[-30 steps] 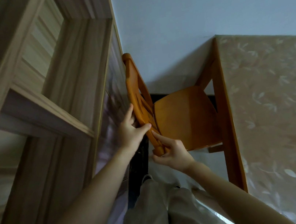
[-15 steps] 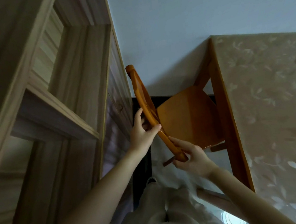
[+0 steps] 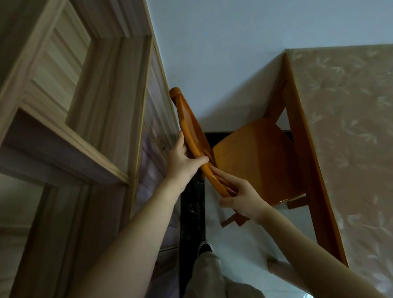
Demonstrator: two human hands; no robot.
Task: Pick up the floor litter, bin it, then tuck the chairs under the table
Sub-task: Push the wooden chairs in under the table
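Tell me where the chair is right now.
In the head view the chair is mid-frame, its seat partly under the table on the right, a shelf unit on the left; the left hand and right hand grip its backrest.

A pale floor carried an orange wooden chair, its seat reaching under a cloth-covered table.

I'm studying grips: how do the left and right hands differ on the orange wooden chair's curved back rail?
The left hand wraps the orange wooden chair's curved back rail near its middle, thumb across the front; the right hand holds its near end, fingers lying along it. The left hand is beside the pale wooden shelving; the right hand is nearer the floral-clothed table. Both grip the same rail.
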